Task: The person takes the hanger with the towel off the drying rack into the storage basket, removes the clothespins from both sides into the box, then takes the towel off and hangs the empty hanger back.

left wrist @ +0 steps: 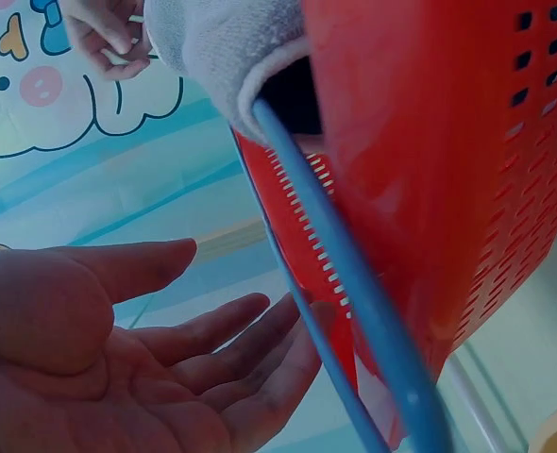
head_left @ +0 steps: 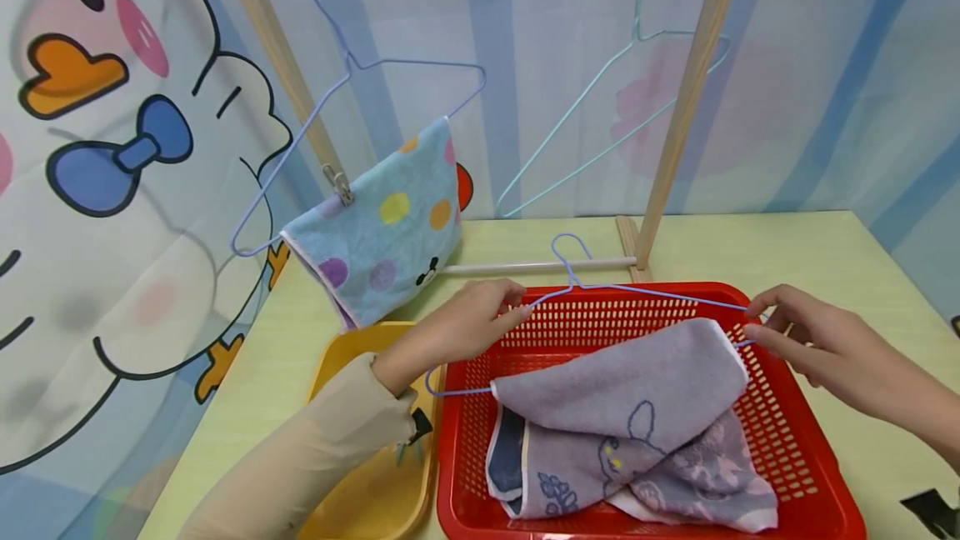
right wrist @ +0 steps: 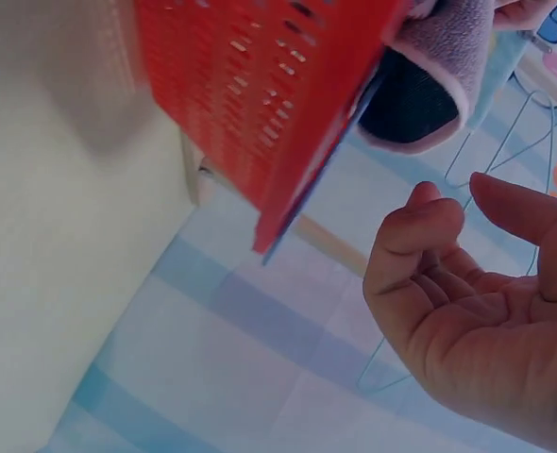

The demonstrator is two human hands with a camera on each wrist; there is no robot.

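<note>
The grey towel (head_left: 630,382) drapes over the blue hanger (head_left: 572,280) above the red basket (head_left: 570,325). The left hand (head_left: 467,322), fingers extended, and right hand (head_left: 817,344), loosely curled, flank the hanger, gripping nothing. A yellow basin (head_left: 360,498) crowds the basket's left; a rack (head_left: 686,98) stands behind; tabletop (head_left: 847,265) extends rightward.

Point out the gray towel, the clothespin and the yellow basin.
Gray towel (head_left: 622,377), head view: its folded-over upper flap.
Clothespin (head_left: 341,187), head view: middle of its body.
Yellow basin (head_left: 375,494), head view: bare inner floor.
</note>
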